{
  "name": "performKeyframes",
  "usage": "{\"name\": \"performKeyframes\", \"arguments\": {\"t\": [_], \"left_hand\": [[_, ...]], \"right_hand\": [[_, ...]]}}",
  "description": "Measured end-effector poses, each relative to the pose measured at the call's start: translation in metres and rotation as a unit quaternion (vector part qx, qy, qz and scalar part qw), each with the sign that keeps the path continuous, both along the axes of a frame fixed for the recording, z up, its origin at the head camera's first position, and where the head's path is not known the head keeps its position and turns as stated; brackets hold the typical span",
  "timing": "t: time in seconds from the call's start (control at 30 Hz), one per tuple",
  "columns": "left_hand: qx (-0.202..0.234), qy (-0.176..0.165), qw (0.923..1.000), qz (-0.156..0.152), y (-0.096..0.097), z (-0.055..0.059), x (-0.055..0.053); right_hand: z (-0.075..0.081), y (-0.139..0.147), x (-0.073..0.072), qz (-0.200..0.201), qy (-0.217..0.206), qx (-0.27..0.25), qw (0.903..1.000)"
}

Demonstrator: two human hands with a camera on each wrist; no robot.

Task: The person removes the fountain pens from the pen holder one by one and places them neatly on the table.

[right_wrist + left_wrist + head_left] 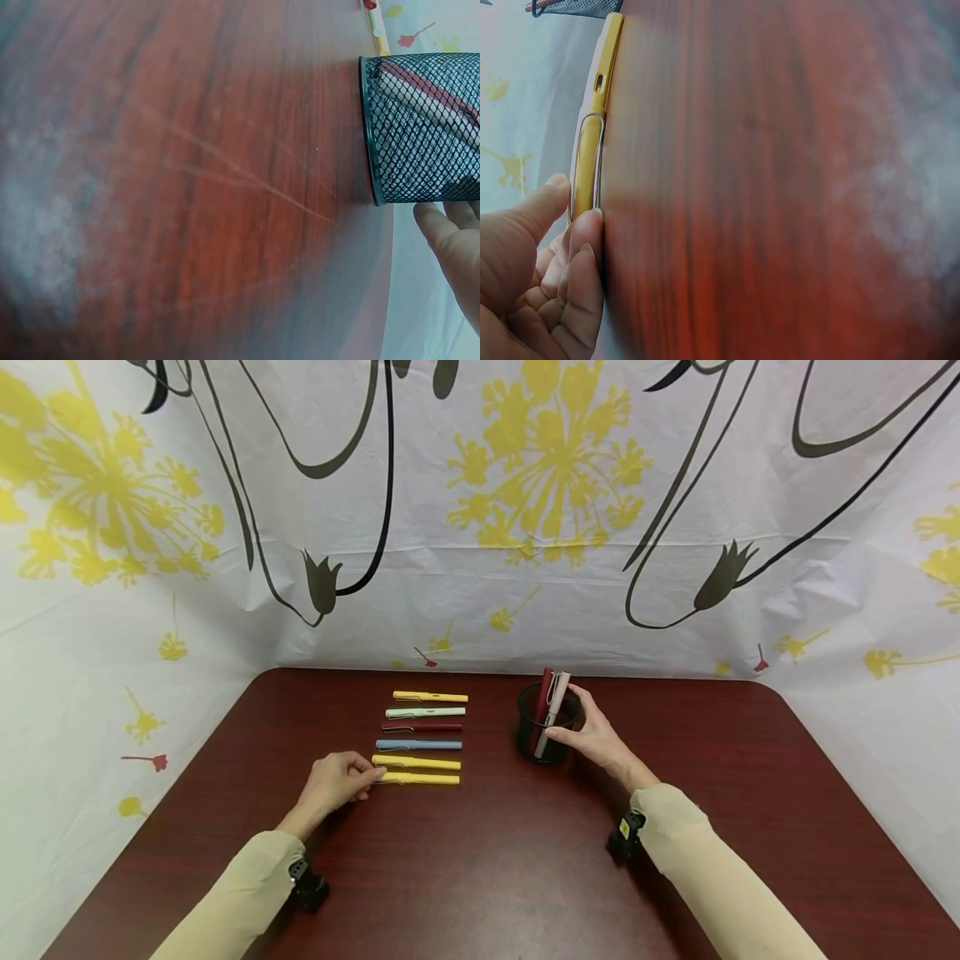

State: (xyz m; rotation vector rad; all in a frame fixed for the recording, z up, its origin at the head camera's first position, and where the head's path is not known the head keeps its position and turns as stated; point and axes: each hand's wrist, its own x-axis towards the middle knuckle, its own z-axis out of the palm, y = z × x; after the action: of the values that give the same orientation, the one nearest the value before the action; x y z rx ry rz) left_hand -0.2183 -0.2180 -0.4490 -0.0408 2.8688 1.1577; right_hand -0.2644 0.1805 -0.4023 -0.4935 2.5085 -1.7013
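Note:
The thumb and forefinger of my left hand [341, 778] pinch the left end of the nearest yellow pen [423, 779]. The left wrist view shows this pen [589, 161] with its wire clip, the fingertips at the clip's end. On the right, my right hand [597, 737] holds a black mesh pen cup [527, 739] by its right side, thumb at the front and fingers behind. Inside the cup lean a dark red pen [543, 689] and a pale pink pen [556, 706]. The mesh wall [397, 150] shows close up in the right wrist view.
Above the pinched pen, a column of pens lies sideways: another yellow pen [420, 762], a blue one [420, 745], a dark red one [427, 727], a mint one [427, 712] and a yellow one [431, 697]. A patterned white cloth [450, 585] hangs behind the dark wooden table [495, 877].

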Motion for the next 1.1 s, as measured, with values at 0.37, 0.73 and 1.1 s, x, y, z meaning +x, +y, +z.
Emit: {"name": "performKeyframes", "arguments": {"t": [0.37,0.73,1.1], "left_hand": [[-0.008,0.0,0.9999,0.007,0.002,0.001,0.0],[-0.025,0.047,0.9986,0.002,-0.003,0.002,0.0],[0.057,0.107,0.9853,-0.12,0.059,0.05,-0.029]], "right_hand": [[0.001,0.001,0.0,-0.003,-0.005,0.016,0.9999],[0.003,0.0,0.003,-0.005,-0.004,0.03,0.9995],[0.002,0.001,0.004,-0.009,-0.002,0.038,0.9993]]}}
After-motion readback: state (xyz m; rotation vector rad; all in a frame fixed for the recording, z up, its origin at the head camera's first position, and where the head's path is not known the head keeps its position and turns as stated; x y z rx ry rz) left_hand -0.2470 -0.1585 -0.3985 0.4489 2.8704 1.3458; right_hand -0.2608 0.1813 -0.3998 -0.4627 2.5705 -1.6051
